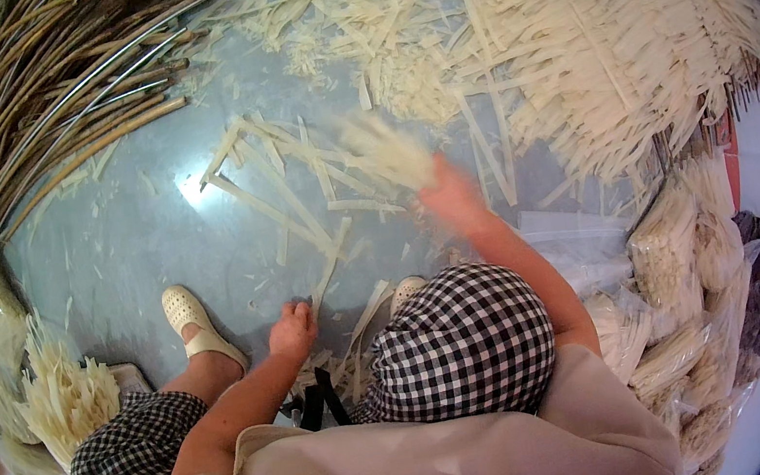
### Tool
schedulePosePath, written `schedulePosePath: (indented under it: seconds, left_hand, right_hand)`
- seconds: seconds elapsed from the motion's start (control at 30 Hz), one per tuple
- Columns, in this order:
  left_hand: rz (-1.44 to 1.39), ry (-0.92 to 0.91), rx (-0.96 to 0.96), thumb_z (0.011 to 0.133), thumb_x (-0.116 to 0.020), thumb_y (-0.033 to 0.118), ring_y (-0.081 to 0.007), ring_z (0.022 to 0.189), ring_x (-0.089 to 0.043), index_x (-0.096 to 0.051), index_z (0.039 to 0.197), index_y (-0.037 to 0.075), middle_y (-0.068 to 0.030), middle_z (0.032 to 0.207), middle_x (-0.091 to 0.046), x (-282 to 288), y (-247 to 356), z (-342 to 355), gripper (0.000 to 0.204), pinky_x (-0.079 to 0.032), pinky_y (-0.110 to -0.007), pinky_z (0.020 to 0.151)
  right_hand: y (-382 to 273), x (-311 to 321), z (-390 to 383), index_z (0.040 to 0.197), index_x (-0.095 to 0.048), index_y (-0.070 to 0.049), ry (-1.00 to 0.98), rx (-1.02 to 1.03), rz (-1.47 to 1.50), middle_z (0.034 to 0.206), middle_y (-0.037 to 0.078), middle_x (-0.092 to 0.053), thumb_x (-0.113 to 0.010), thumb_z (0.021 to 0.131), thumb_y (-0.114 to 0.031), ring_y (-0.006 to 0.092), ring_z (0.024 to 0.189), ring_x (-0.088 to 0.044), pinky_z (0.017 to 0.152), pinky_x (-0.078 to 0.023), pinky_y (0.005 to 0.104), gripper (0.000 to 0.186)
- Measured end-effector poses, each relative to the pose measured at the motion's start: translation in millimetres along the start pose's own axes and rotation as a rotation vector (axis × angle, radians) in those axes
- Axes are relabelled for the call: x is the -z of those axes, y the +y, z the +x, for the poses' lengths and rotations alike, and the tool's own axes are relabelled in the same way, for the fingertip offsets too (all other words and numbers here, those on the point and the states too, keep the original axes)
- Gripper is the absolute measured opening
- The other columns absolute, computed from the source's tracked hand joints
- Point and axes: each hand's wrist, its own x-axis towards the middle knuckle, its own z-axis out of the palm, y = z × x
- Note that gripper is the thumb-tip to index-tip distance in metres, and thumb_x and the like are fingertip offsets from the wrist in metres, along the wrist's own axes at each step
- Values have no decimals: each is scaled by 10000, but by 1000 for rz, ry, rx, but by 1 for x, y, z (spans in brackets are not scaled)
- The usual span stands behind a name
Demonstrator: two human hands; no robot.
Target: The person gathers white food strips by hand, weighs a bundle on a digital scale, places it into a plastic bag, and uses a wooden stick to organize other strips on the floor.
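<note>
A beige shirt (384, 458) lies nearest, at six o'clock. Pinching the pale strip bundle (384, 150), at twelve, firmly by its base should keep it together; the right hand (450, 193), at two, grips that end. The left hand (292, 333), at eight, curls; whether around a loose strip (330, 268), I cannot tell.
</note>
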Motion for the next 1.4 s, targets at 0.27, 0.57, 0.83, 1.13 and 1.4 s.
schedulePosePath:
  seconds: [0.27, 0.57, 0.83, 1.13, 1.4]
  left_hand:
    - [-501, 30, 86, 861, -608, 160, -280, 822, -643, -504, 1142, 61, -106, 891, -637, 37, 20, 6, 315, -504, -395, 724]
    - [-960, 593, 156, 918, -565, 149, -118, 799, -556, -573, 1168, 33, -21, 924, -596, 55, -31, 93, 276, -477, -264, 712]
    - [-863, 758, 440, 847, -648, 157, -136, 828, -604, -559, 1170, 36, -81, 960, -658, 97, -59, 165, 357, -483, -286, 704]
    - [-593, 602, 380, 819, -678, 237, -285, 961, -632, -458, 1274, 43, -141, 1060, -636, 132, 10, 150, 540, -503, -374, 835]
    - [-852, 504, 321, 832, -687, 266, -218, 876, -623, -536, 1195, 42, -98, 1073, -631, 101, -13, 157, 453, -509, -355, 781]
  right_hand:
    - [169, 62, 31, 1195, -552, -9, 212, -54, 245, 1104, 245, -627, -743, 654, -279, 384, 1037, -609, 881, -484, 458, 634]
    - [90, 12, 4, 1120, -579, -7, 229, -285, -117, 1103, 228, -635, -710, 668, -216, 386, 1023, -611, 849, -489, 460, 515]
    - [-91, 51, 65, 1104, -627, -12, -171, 46, 318, 951, 165, -682, -674, 697, -173, 292, 887, -662, 799, -507, 365, 441]
    - [-151, -69, 126, 1011, -680, -31, -279, 125, -394, 981, 193, -683, -699, 680, -226, 363, 926, -652, 788, -518, 401, 384]
    - [-199, -54, 114, 1020, -696, -67, -513, 191, 48, 901, 166, -698, -739, 649, -212, 306, 840, -677, 746, -521, 386, 401]
